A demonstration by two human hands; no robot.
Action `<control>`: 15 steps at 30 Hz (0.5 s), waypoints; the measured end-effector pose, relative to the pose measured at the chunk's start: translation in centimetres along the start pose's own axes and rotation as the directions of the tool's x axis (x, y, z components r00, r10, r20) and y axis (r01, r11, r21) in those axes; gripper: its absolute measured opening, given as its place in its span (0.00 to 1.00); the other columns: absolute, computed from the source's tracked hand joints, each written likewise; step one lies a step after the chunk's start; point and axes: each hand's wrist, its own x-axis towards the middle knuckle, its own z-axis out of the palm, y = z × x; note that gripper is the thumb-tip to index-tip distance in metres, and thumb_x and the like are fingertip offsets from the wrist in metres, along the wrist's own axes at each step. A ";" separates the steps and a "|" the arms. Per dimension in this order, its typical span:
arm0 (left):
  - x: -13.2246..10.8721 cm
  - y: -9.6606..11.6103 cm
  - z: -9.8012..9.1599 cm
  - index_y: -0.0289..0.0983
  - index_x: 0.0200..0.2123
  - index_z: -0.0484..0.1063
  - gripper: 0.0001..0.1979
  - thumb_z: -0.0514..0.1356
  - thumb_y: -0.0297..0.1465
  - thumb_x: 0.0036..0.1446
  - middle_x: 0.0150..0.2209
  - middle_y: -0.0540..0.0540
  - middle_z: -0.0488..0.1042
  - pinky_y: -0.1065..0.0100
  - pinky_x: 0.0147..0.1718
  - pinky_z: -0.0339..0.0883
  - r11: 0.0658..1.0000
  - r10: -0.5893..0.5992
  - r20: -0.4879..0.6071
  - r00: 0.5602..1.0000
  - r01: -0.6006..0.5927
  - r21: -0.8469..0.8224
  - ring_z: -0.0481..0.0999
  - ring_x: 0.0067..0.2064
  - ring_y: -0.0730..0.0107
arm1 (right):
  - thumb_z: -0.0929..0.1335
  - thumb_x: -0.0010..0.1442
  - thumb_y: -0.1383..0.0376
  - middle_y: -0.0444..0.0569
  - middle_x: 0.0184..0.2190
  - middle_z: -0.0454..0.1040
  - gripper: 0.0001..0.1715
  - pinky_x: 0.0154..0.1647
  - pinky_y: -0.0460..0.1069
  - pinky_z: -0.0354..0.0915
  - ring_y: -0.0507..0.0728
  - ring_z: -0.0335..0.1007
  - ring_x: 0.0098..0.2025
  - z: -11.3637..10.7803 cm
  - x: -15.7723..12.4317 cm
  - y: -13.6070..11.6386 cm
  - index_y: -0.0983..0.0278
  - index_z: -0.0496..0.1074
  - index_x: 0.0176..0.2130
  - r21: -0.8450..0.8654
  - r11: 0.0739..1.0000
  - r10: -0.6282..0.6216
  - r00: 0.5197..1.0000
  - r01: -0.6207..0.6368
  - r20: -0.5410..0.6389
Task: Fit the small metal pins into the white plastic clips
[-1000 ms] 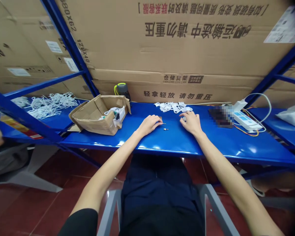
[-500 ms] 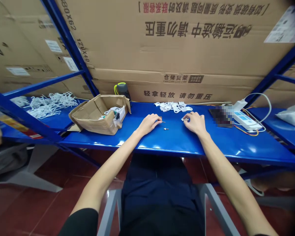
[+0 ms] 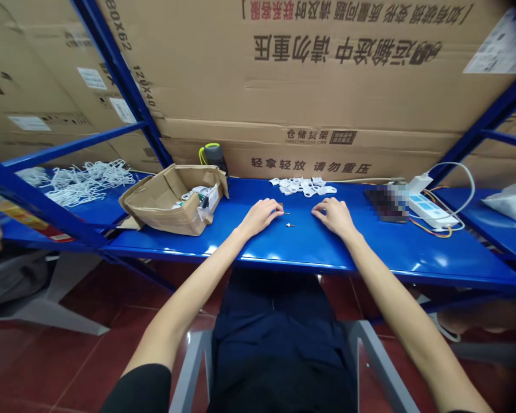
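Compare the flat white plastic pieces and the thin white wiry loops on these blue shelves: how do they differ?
The flat white plastic pieces are chunky, the thin white wiry loops slender. The pieces lie in a loose row, the loops in a tangle. Both are white and lie on blue shelving.

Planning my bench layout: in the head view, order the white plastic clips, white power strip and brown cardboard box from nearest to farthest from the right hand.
From the right hand:
1. White plastic clips, ahead on the blue bench.
2. White power strip, to its right.
3. Brown cardboard box, far left.
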 end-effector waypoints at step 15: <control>0.1 0.4 0.0 0.38 0.47 0.77 0.15 0.52 0.38 0.79 0.49 0.43 0.81 0.60 0.49 0.65 0.997 0.031 0.004 1.000 -0.031 0.065 0.76 0.49 0.59 | 0.66 0.74 0.57 0.56 0.45 0.81 0.17 0.49 0.59 0.61 0.66 0.72 0.49 1.2 1.1 -3.0 0.61 0.82 0.41 0.129 0.980 -0.151 0.988 0.152 -0.014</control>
